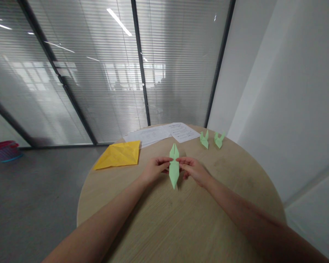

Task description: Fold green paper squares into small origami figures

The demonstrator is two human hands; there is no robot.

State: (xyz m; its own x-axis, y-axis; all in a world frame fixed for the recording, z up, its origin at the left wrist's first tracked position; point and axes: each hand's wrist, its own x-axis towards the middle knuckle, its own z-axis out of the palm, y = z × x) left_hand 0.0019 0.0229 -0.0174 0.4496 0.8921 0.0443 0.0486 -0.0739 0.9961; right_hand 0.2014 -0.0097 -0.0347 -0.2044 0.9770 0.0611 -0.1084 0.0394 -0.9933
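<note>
A light green folded paper (174, 173) is held up between my two hands over the middle of the table. It is long and narrow, pointed at the near end and split into two tips at the far end. My left hand (155, 168) pinches its left edge around mid-length, thumb and forefinger closed on it. On the opposite edge my right hand (194, 170) grips in the same way, its lower fingers curled beneath. The undersides of the paper are hidden.
Two small green origami figures, a left one (204, 139) and a right one (219, 140), stand at the back right of the round wooden table (164, 226). Yellow paper (123, 153) lies at left, printed sheets (181, 131) behind. A basket (4, 151) sits on the floor.
</note>
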